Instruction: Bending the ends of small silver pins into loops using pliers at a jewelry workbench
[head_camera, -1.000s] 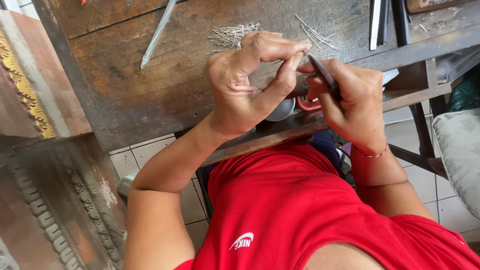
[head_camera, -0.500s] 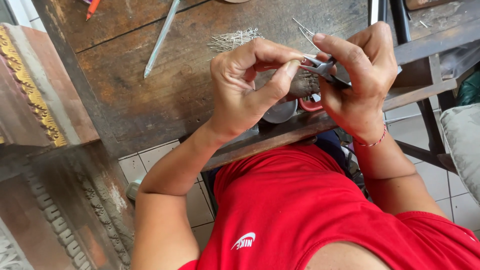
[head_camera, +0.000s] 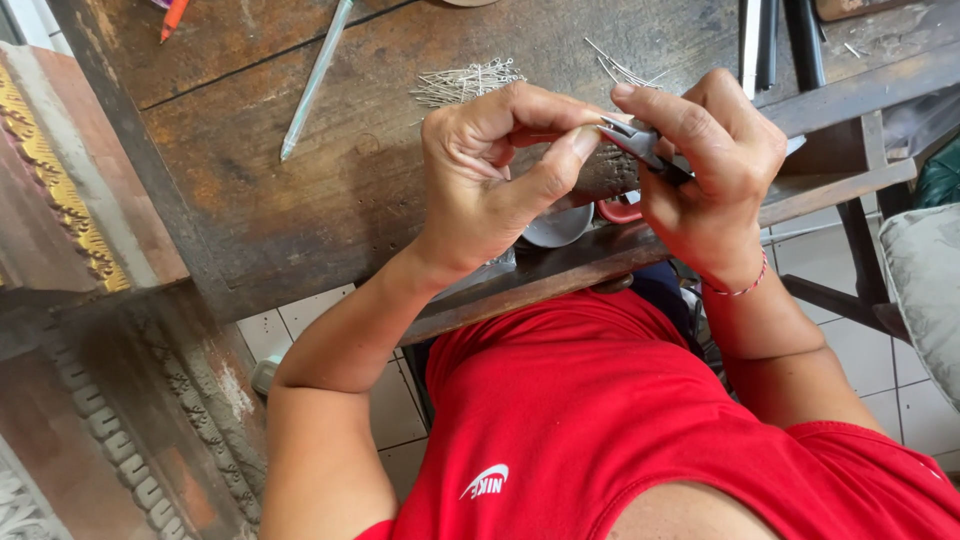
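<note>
**Fine pin work over a scarred wooden worktop**

A dark, worn wooden worktop (head_camera: 300, 190) fills the view above pale floor tiles, with carved, gilded woodwork at the left; a loose heap of thin silver wire pins (head_camera: 465, 82) lies near its middle, a clear plastic pen (head_camera: 315, 80) well to the left of it. The left hand (head_camera: 490, 180) is closed to a pinch, thumb and forefinger meeting at the tip of small metal pliers (head_camera: 640, 148); the right hand (head_camera: 715, 170) is wrapped shut round the pliers' handles. The work seems to call for steady wrists and a light squeeze, the tip kept close to the pinch. Whatever the fingertips pinch is too small to make out; a round grey dish (head_camera: 560, 225) below the hands is half hidden.
</note>
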